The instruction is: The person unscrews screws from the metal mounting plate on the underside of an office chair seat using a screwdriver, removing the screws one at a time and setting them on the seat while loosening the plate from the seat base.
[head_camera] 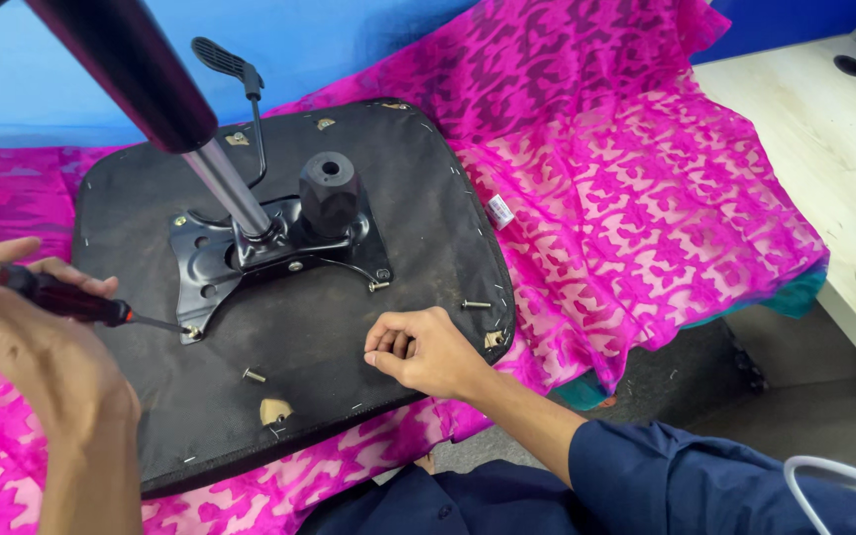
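Screwdriver lies clamped in the left hand, its long axis running left to right, tip on a screw at the near-left corner of the metal plate. Right hand, fingers curled together, rests on the seat underside, farther right.

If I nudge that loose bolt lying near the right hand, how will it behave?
The loose bolt would probably roll in a curve, its head being wider than its shank. It looks small, so likely light. The seat underside looks fabric-covered, which may slow it.
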